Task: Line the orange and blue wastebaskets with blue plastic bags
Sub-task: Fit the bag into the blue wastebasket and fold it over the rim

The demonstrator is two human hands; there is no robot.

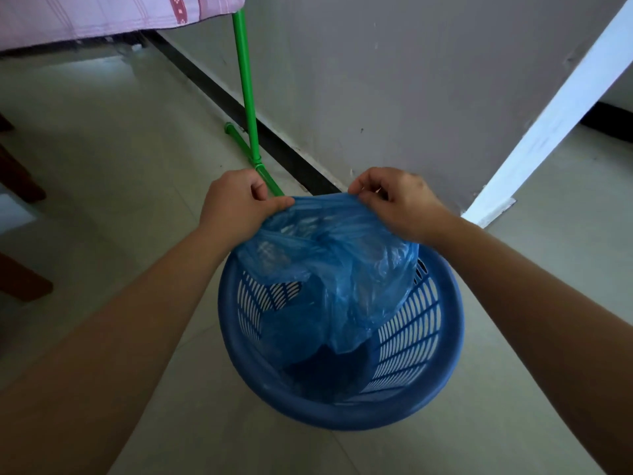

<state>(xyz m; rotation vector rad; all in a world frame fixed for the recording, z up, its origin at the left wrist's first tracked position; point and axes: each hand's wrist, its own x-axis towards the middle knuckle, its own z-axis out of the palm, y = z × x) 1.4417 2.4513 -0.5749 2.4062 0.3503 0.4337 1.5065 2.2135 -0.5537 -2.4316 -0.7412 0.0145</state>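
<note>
A blue slotted wastebasket [452, 341] stands on the tiled floor just below me. A translucent blue plastic bag [339, 265] hangs crumpled over its far side, with its lower end drooping down inside the basket. My left hand [236, 204] pinches the bag's top edge on the left. My right hand [397, 200] pinches the same edge on the right, so the edge is stretched between them above the basket's far rim. No orange wastebasket is in view.
A grey wall [394, 84] with a dark skirting runs just behind the basket. A green pipe stand [247, 97] rises at the wall with pink cloth [102, 12] draped on it. A white door frame [548, 121] slants at right. Dark wooden furniture legs [20, 279] stand at left.
</note>
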